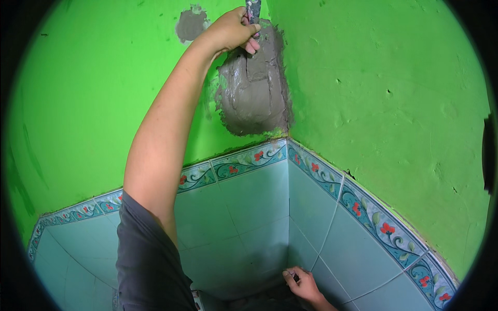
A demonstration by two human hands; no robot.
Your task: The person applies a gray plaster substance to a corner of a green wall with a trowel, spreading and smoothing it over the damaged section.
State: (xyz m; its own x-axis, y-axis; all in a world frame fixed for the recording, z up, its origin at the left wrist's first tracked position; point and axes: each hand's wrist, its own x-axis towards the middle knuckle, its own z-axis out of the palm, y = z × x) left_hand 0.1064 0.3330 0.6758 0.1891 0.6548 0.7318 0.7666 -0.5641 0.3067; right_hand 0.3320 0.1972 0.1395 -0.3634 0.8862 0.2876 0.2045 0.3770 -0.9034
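Note:
My left hand [236, 32] is raised high against the green wall, beside the inner corner. Its fingers are closed round a narrow, dark tool [253, 11] smeared with mortar; the upper end runs out of the picture, so its exact kind does not show. Just below and behind the fingers lies a thick patch of wet grey mortar [251, 98], ridged and grooved, with ragged edges. Low down by the tiled corner, my right hand [303, 285] is curled closed, thumb over the fingers. What it holds, if anything, I cannot make out.
Pale teal tiles [207, 223] cover the lower walls, topped by a flowered border [386, 228]. A smaller grey patch [191, 25] sits left of the raised hand. The right green wall [384, 93] has small chips. A dark object [487, 155] stands at the right rim.

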